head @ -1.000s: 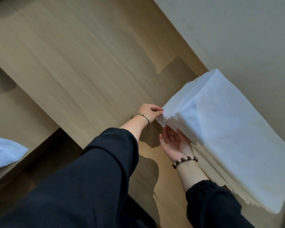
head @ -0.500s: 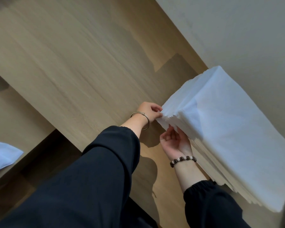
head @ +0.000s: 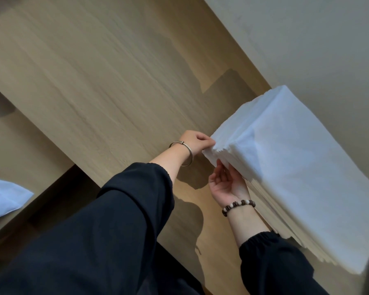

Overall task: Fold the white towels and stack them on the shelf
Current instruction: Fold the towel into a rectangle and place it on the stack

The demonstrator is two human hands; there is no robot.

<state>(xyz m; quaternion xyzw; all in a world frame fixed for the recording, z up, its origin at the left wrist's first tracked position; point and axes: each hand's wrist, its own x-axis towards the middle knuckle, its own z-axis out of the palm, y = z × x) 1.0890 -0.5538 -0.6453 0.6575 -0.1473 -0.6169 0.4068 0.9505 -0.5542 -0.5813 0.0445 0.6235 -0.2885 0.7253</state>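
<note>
while the right hand, palm up, touches the lower corner of the stack, its grip unclear, the left hand pinches upper layers. stack sits right of centre on the shelf. likely squaring it; next, nudge edges flush gently.
</note>
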